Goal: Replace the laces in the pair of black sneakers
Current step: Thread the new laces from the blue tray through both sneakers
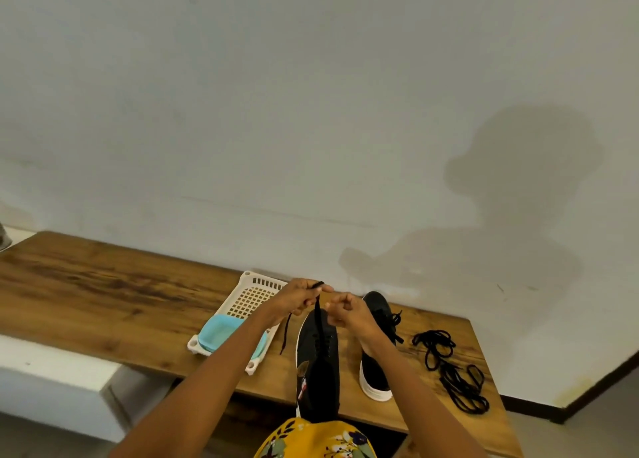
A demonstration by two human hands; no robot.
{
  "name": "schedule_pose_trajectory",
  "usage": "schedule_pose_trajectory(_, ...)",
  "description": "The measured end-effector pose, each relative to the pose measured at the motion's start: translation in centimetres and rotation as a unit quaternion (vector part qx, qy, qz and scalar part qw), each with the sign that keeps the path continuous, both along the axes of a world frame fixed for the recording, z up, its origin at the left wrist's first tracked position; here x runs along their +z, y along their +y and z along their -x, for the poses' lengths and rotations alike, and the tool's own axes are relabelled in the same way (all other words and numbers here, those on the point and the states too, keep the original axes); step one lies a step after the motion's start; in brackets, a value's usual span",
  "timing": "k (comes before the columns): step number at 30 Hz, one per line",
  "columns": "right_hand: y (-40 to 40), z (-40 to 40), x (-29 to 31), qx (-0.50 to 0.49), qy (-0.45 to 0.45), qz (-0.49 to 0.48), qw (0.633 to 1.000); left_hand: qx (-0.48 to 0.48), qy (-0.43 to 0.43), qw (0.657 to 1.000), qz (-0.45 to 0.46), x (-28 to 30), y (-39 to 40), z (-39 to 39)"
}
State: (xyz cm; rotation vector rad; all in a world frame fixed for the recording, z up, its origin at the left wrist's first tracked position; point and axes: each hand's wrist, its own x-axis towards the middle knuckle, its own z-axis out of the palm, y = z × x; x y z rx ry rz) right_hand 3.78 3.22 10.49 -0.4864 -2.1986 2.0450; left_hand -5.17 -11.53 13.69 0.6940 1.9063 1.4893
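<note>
A black sneaker [316, 364] with a white sole stands in front of me on the wooden table, heel toward me. My left hand [301, 296] pinches a black lace [318, 314] that runs up taut from the sneaker's eyelets; one loose end hangs down at its left. My right hand [349, 310] hovers just right of the lace with curled fingers; whether it pinches the lace I cannot tell. The second black sneaker [378, 347] stands to the right, laced. A loose pile of black laces [449, 367] lies further right.
A white plastic basket [252, 295] with a light blue container [221, 329] in it sits left of the sneakers. The wooden table [103, 291] stretches left and meets a grey wall. A white ledge lies lower left.
</note>
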Motion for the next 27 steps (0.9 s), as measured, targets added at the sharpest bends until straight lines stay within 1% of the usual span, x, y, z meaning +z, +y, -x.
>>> schedule_pose_trajectory(2, -0.4, 0.0, 0.1, -0.068, 0.000, -0.025, 0.997, 0.003, 0.010, 1.000, 0.017, 0.4, 0.1, -0.3)
schedule_pose_trajectory(3, -0.6, -0.1, 0.2, -0.082, 0.003, -0.044, 0.996, 0.002, 0.006, 1.000, 0.015, 0.6, 0.3, -0.4)
schedule_pose_trajectory(4, -0.9, -0.1, 0.3, -0.068, 0.002, -0.060, 0.996, 0.000, -0.004, 1.000, 0.013, 0.9, 0.4, -0.6)
schedule_pose_trajectory(7, -1.7, -0.1, 0.1, 0.035, -0.015, -0.074, 0.997, 0.007, -0.037, 0.999, -0.003, 1.0, 0.9, -0.6)
schedule_pose_trajectory(9, -1.9, -0.1, 0.3, 0.038, 0.007, -0.093, 0.995, 0.020, -0.038, 0.999, -0.005, 1.2, 1.1, -0.6)
schedule_pose_trajectory(11, -1.8, -0.3, 0.4, 0.004, 0.027, -0.087, 0.996, 0.028, -0.022, 0.999, 0.013, 1.4, 1.2, -0.7)
schedule_pose_trajectory(15, -1.2, -1.1, 0.6, -0.071, 0.059, -0.011, 0.996, 0.056, 0.054, 0.996, 0.047, 1.6, 0.9, -0.4)
schedule_pose_trajectory(17, -0.6, -1.2, 0.8, -0.125, 0.052, 0.045, 0.990, 0.062, 0.065, 0.994, 0.059, 1.9, 0.5, -0.1)
schedule_pose_trajectory(18, -0.2, -1.0, 0.9, -0.150, 0.041, 0.047, 0.987, 0.064, 0.071, 0.994, 0.059, 2.3, 0.3, -0.2)
schedule_pose_trajectory(19, 0.1, -0.7, 1.2, -0.161, 0.022, 0.019, 0.987, 0.061, 0.075, 0.994, 0.058, 2.8, 0.2, -0.3)
schedule_pose_trajectory(20, 0.3, -0.4, 1.6, -0.149, -0.005, -0.037, 0.988, 0.053, 0.079, 0.994, 0.050, 3.4, 0.2, -0.5)
schedule_pose_trajectory(21, 0.4, 0.0, 2.1, -0.113, -0.027, -0.101, 0.988, 0.042, 0.080, 0.995, 0.038, 3.9, 0.4, -0.5)
schedule_pose_trajectory(22, 0.2, 0.2, 2.9, -0.061, -0.041, -0.155, 0.985, 0.028, 0.079, 0.996, 0.025, 4.3, 0.8, -0.5)
schedule_pose_trajectory(23, -0.1, 0.4, 3.9, -0.002, -0.046, -0.187, 0.981, 0.017, 0.082, 0.996, 0.014, 4.6, 1.1, -0.5)
schedule_pose_trajectory(25, -0.8, 0.6, 5.7, 0.103, -0.048, -0.202, 0.973, 0.008, 0.093, 0.996, 0.007, 5.0, 1.6, -0.6)
schedule_pose_trajectory(27, -0.9, 0.6, 6.8, 0.169, -0.047, -0.222, 0.959, 0.021, 0.121, 0.992, 0.010, 4.7, 2.0, -0.5)
